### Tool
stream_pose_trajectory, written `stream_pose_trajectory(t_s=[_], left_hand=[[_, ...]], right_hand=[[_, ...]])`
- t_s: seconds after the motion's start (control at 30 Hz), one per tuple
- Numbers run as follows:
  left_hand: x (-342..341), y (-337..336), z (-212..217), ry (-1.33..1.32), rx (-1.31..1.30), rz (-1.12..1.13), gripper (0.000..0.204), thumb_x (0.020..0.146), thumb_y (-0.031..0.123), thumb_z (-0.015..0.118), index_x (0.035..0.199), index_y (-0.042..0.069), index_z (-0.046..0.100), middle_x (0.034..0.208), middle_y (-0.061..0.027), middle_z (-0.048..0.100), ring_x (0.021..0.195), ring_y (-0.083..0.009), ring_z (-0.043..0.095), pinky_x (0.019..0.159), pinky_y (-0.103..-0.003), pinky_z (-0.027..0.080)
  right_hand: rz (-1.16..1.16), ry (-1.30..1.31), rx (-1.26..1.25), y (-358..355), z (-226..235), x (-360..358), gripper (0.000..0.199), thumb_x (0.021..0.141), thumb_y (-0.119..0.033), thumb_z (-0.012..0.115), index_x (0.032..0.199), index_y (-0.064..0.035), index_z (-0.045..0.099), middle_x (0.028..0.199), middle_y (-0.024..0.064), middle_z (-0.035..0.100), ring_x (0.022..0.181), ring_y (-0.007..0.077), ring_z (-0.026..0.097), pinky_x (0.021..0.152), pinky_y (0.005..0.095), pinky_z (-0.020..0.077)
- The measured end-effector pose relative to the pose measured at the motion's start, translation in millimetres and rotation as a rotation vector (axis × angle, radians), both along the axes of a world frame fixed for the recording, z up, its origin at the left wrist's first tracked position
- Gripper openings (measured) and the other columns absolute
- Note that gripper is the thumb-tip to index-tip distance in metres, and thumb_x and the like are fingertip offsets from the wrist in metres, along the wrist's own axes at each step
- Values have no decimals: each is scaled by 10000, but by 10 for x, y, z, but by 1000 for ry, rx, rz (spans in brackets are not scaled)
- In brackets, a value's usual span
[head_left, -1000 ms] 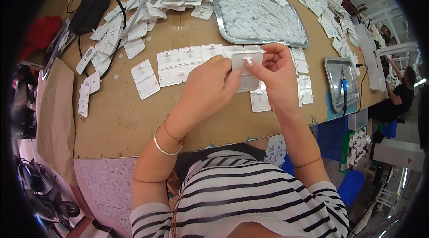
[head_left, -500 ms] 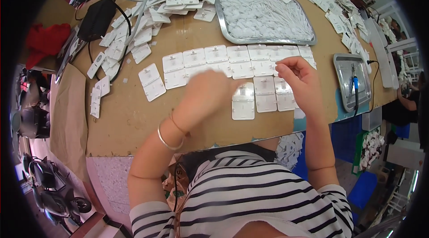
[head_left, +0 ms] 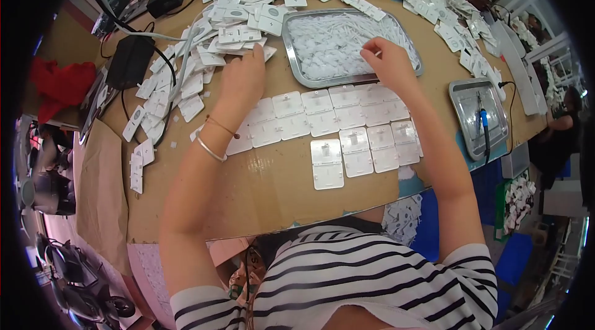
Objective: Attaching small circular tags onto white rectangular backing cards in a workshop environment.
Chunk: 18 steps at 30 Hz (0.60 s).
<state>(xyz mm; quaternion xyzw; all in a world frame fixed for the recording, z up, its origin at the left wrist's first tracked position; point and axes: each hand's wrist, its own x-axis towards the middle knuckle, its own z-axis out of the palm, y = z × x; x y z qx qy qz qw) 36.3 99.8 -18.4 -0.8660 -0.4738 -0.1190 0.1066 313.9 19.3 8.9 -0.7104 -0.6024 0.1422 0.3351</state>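
My left hand reaches to the near edge of a heap of small white plastic cases, its fingers stretched forward against them. I cannot see a case held in it. Over the right part of a metal tray of small white plastic parts is my right hand. Its thumb and fingers are bent together; whatever they may pinch is too small to make out. Between my forearms lie rows of opened white cases, with a shorter row nearer me.
A small metal tray with a blue-handled, corded tool stands at the right. More white cases heap along the far edge. Black power adapters and cables lie at the left. Brown paper hangs over the left edge.
My left hand has moved from above the opened cases forward and left to the heap. My right hand has moved forward from the rows to over the tray of parts. The view has shifted slightly.
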Motion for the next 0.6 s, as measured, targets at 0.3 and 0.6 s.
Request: stream_pose_trajectory(t_s=[0.3, 0.6], left_hand=[[-403, -310, 502, -962, -546, 117, 319, 807, 139, 598, 1100, 30, 534, 965, -99, 618, 846, -182, 603, 693, -290, 501], [-3, -924, 417, -1680, -1232, -58, 313, 844, 184, 626, 1097, 27, 528, 1031, -42, 595, 895, -146, 591, 756, -285, 501]], right_hand=[[53, -512, -171, 516, -151, 219, 151, 822, -138, 578, 941, -58, 625, 866, 125, 642, 806, 291, 606, 725, 357, 471], [145, -29, -38, 396, -7, 128, 184, 863, -105, 541, 1007, -6, 598, 852, 100, 643, 772, 188, 596, 740, 285, 454]])
